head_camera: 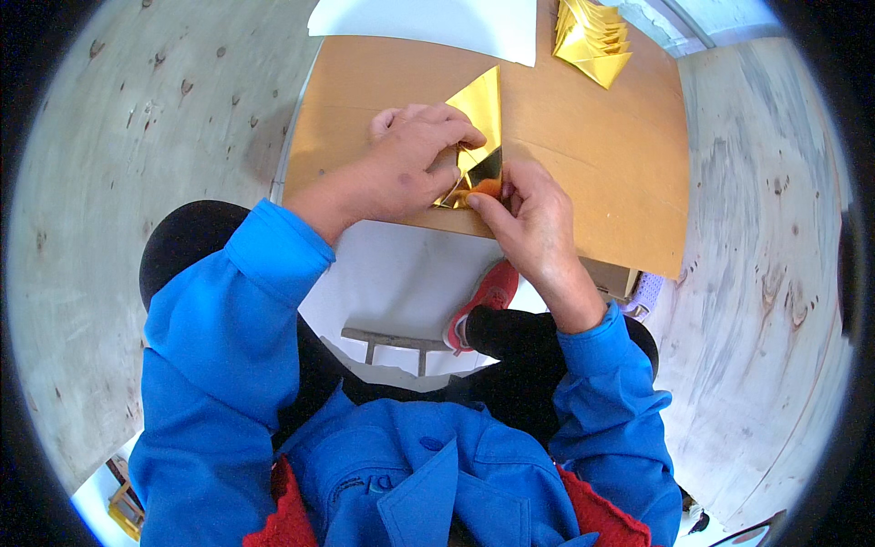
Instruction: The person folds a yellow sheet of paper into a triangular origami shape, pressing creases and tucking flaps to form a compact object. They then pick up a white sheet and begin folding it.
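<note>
A sheet of shiny gold foil paper (482, 109), folded to a pointed shape, lies near the front edge of the brown tabletop (601, 164). My left hand (424, 154) rests over its left side with bent fingers, the fingertips pressing on the foil. At the lower right corner, my right hand (533, 212) pinches the paper's edge between thumb and fingers. The lower part of the foil shows creases and dark and orange reflections. My left hand hides much of its left side.
White paper sheets (424, 24) lie at the table's far edge. A nested stack of folded gold foil pieces (593, 44) stands at the far right. Pale wooden boards (752, 205) flank the table. Below are a red shoe (493, 287) and a box (608, 277) under the tabletop.
</note>
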The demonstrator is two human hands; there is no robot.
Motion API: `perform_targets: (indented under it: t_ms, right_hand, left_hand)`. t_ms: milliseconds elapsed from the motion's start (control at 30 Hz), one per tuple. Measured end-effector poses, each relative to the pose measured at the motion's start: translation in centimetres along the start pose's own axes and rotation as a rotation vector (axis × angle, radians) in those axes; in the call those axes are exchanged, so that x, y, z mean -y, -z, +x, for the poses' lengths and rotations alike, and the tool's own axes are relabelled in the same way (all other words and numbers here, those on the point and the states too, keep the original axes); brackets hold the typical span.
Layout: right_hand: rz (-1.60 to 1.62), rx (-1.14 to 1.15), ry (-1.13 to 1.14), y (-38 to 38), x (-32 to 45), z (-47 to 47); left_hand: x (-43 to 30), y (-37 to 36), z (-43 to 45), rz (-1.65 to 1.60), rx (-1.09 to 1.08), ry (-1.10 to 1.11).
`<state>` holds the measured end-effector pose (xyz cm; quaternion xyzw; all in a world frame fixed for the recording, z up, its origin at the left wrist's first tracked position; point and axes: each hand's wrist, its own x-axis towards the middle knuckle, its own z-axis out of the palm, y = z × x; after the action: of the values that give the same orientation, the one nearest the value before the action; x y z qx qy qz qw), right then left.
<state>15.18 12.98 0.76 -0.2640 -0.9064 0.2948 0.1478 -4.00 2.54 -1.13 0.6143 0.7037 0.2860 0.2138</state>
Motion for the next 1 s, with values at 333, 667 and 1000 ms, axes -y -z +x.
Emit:
perform_targets:
  t_ms: [333, 667, 1000]
  right_hand:
    - [0.087, -0.133, 0.002, -0.6, 0.2, -0.3]
    - [-0.287, 0.136, 0.424, 0.2, 0.4, -3.1]
    - [-0.345, 0.188, 0.376, -0.3, 0.1, -4.0]
  left_hand:
    - [-0.9, 0.3, -0.4, 0.021, -0.003, 0.011]
    - [-0.6, -0.1, -0.4, 0.023, -0.063, -0.024]
    - [-0.4, 0.0, 0.0, 0.006, -0.036, -0.02]
